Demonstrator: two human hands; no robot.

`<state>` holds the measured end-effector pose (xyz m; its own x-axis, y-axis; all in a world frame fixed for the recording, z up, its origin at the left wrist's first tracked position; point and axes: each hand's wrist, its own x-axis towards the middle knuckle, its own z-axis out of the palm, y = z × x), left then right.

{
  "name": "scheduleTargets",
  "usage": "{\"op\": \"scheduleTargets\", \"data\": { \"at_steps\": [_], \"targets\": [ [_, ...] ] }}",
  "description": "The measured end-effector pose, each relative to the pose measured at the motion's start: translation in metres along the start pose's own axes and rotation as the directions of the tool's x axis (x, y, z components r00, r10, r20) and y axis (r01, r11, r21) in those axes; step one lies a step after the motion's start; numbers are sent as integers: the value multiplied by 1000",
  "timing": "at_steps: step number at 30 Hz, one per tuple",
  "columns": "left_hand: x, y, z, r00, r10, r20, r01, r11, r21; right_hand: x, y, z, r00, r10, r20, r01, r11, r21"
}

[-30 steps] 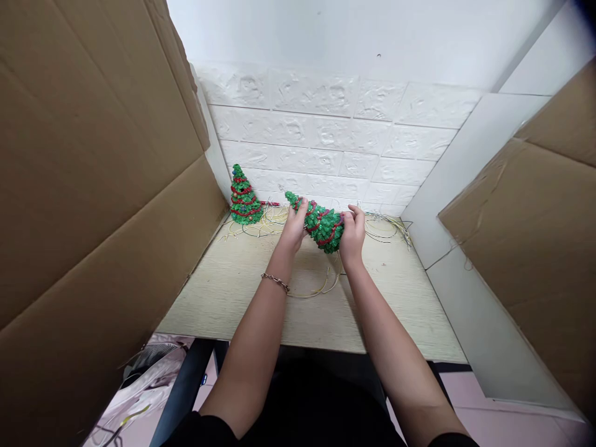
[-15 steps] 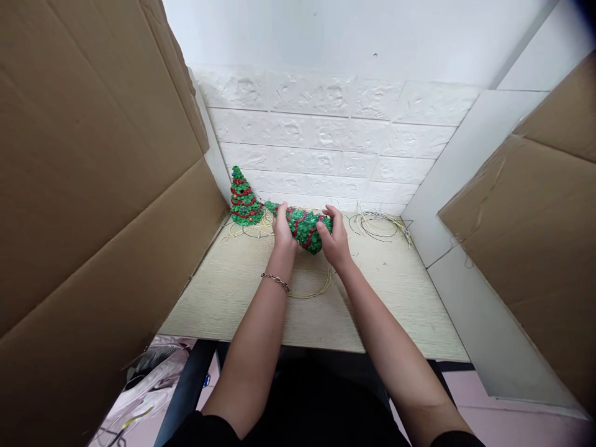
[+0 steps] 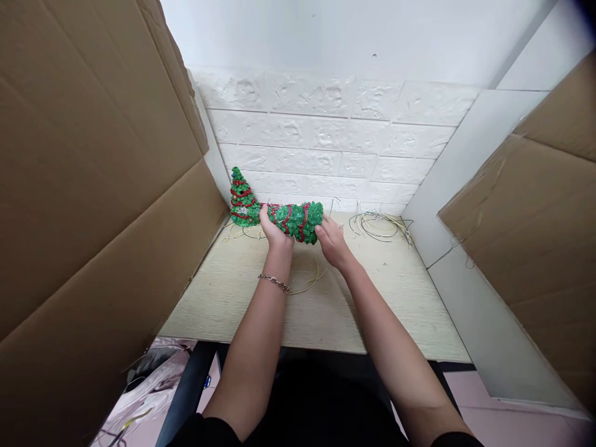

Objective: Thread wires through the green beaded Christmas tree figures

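Note:
A green tree ornament with red garland [image 3: 302, 222] lies sideways in the air above the wooden table, its wide base to the right. My left hand [image 3: 274, 231] is closed around its narrower left part, the thumb over the near side. At the base end, my right hand [image 3: 333, 241] has its thumb and fingers pressed on the tree's right edge. A second green tree with red garland [image 3: 243, 202] stands upright at the back left corner, just left of my left hand. The tip of the held tree is hidden behind my left hand.
Loops of thin yellow and dark wire [image 3: 379, 226] lie at the back right of the table [image 3: 395, 298]. More wire [image 3: 310, 282] lies below my hands. Cardboard [image 3: 186, 205] flanks the left side, more cardboard [image 3: 526, 217] the right. A white brick-pattern wall [image 3: 321, 130] closes the back.
The held tree has shifted left and turned more level, with its base tipped up. My left hand has moved left along with it, and my right hand has slid to the base's edge.

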<state>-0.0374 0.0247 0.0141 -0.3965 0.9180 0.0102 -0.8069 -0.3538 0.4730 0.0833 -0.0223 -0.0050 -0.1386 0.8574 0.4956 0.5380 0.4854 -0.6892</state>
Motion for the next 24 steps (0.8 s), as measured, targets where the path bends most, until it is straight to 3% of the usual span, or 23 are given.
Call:
{"op": "scheduleTargets", "data": {
  "at_steps": [3,6,12,15,21,24],
  "targets": [
    [1,1,0,1000,7,23,-7,1000,-2,-4,-4,-1,993,58,101,-49,995,-90],
    [0,2,1,1000,-5,14,5,1000,-2,-5,-5,2,983,134,127,-108,976,-189],
    [-4,3,5,996,-80,-25,81,997,11,1,-1,0,943,271,196,-224,946,-233],
    [-4,2,4,990,-140,1,140,990,0,2,2,-7,948,240,210,-183,949,-258],
    [-5,5,6,980,-197,22,196,980,27,2,8,-17,940,47,337,-20,996,-81],
    [-6,8,8,981,-192,36,192,981,10,3,8,-18,955,1,296,18,998,-62]
  ]
}}
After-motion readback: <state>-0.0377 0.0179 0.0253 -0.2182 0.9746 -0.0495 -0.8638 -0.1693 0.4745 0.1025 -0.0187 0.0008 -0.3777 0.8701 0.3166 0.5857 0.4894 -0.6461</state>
